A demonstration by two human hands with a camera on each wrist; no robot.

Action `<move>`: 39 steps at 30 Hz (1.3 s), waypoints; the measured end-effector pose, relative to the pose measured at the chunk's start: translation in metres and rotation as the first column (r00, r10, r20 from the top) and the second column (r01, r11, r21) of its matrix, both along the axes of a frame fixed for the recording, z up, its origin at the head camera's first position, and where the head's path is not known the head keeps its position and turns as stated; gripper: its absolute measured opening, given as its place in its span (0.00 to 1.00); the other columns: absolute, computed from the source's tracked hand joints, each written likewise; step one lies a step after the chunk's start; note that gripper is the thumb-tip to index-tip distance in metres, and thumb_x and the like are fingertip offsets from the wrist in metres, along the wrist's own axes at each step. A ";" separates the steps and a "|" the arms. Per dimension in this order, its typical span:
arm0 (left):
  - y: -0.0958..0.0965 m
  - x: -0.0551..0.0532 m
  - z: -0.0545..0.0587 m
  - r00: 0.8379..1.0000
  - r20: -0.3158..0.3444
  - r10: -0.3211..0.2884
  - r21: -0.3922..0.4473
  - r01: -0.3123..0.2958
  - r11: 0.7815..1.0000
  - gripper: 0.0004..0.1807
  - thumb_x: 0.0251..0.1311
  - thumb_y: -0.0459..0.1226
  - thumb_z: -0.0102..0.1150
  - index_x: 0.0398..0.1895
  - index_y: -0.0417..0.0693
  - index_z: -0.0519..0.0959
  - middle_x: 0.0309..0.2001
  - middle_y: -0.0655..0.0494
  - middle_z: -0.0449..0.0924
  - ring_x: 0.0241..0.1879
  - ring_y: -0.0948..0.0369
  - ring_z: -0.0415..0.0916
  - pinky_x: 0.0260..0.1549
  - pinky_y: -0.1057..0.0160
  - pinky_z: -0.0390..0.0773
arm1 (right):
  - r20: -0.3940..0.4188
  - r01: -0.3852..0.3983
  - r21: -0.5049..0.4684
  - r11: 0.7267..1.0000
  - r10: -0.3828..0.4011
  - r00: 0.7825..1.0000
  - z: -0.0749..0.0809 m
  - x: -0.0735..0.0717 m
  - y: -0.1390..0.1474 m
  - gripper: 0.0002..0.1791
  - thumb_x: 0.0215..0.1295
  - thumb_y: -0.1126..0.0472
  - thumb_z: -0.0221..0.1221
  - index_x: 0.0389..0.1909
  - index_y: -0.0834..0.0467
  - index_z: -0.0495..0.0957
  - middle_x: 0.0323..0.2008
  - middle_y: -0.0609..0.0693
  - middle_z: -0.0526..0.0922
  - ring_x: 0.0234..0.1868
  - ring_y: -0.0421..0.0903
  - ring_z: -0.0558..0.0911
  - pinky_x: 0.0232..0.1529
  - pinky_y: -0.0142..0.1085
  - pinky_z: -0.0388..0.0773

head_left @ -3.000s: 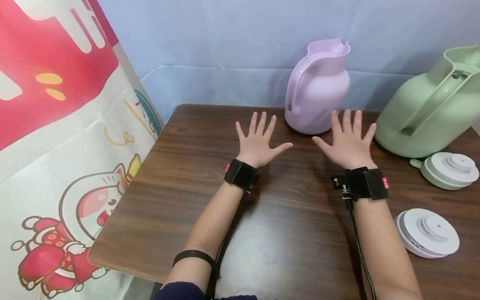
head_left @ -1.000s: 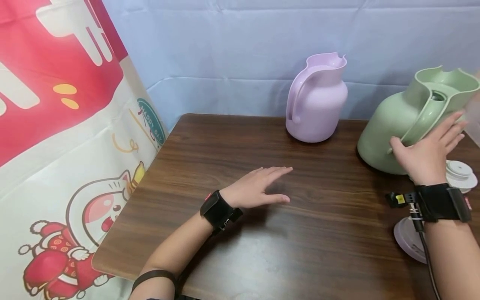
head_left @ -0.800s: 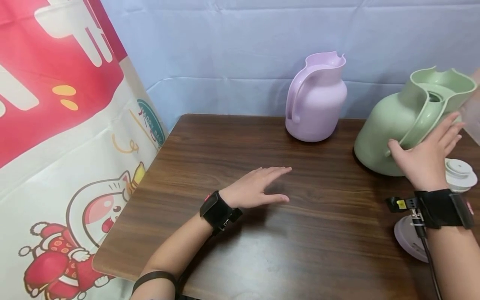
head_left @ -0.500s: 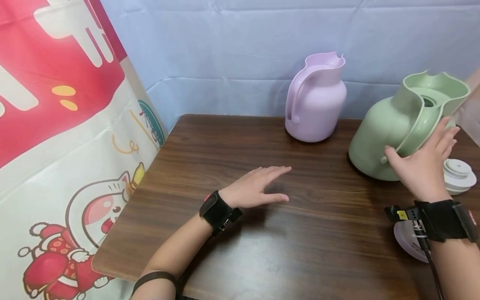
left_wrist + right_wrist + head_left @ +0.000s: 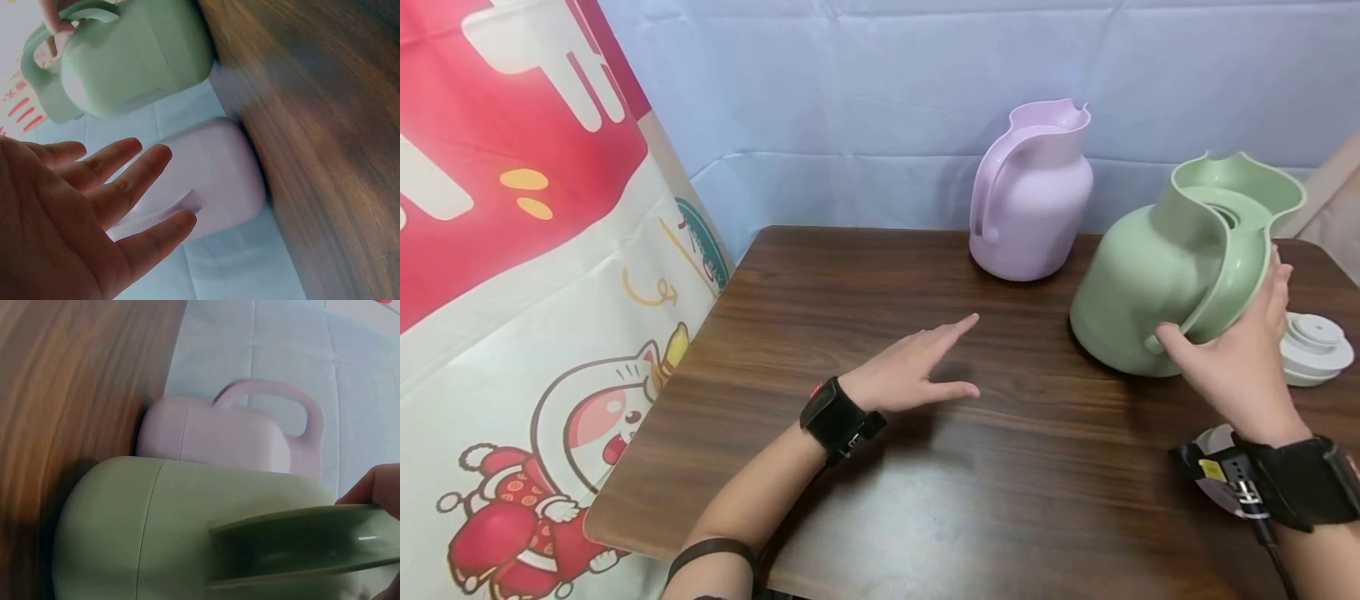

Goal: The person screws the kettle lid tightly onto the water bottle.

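Note:
A pale green insulated jug (image 5: 1138, 279) stands at the right of the table; whether its base touches the tabletop I cannot tell. My right hand (image 5: 1236, 367) grips its handle, and the left wrist view shows the fingers (image 5: 55, 22) curled round it. The jug's top has no lid on it. Behind and to the left is a lilac jug (image 5: 1037, 200), upright and apart from both hands. My left hand (image 5: 906, 371) hovers over the middle of the table, fingers straight, holding nothing; its palm (image 5: 56, 231) shows in the left wrist view.
A white-topped green lid (image 5: 1317, 350) lies right of my right hand. Another lid (image 5: 1221, 493), lilac-edged, is partly hidden under the right wrist strap. The wooden table (image 5: 820, 292) meets a pale blue cloth (image 5: 850, 100) behind and a printed sheet (image 5: 625, 308) at left.
Both hands were spread over the table at first. The right hand took the green jug's handle, and the jug has since shifted left and nearer. The left hand came down and turned sideways.

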State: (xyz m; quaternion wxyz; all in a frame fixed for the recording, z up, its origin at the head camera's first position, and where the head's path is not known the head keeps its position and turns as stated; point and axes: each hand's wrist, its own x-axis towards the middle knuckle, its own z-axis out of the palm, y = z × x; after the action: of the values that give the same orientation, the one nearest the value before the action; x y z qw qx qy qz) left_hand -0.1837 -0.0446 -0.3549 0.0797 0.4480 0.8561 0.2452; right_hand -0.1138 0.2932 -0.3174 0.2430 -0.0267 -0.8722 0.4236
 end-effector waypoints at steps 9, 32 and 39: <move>0.003 -0.001 0.000 1.000 0.002 -0.001 0.026 0.001 1.000 0.48 0.60 0.65 0.47 0.75 0.65 0.35 0.73 0.62 0.49 0.68 0.70 0.49 0.65 0.63 0.54 | -0.069 -0.065 -0.032 0.997 0.063 0.996 -0.004 0.011 -0.011 0.57 0.46 0.71 0.61 0.74 0.41 0.41 0.73 0.52 0.38 0.72 0.41 0.29 0.67 0.43 0.26; 0.008 -0.002 0.010 0.997 0.072 0.023 0.102 -0.031 0.994 0.50 0.58 0.64 0.50 0.72 0.74 0.28 0.74 0.67 0.27 0.71 0.66 0.41 0.64 0.55 0.58 | -0.034 -0.240 -0.122 0.963 0.238 0.971 -0.018 0.042 -0.040 0.47 0.51 0.78 0.58 0.70 0.49 0.52 0.54 0.41 0.64 0.49 0.38 0.65 0.45 0.21 0.59; 0.009 -0.004 0.015 0.998 0.000 0.060 0.142 -0.059 0.988 0.54 0.55 0.63 0.56 0.73 0.71 0.29 0.74 0.68 0.29 0.70 0.71 0.35 0.65 0.56 0.55 | -0.032 -0.373 -0.101 0.922 0.372 0.928 -0.019 0.045 -0.045 0.41 0.51 0.81 0.55 0.68 0.54 0.59 0.55 0.45 0.67 0.51 0.39 0.67 0.48 0.23 0.60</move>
State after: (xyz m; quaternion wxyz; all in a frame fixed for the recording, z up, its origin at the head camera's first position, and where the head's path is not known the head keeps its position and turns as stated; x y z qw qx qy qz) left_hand -0.1879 -0.0357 -0.3402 0.0387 0.4274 0.8496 0.3066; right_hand -0.0684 0.2482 -0.3366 0.1616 0.1292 -0.8365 0.5073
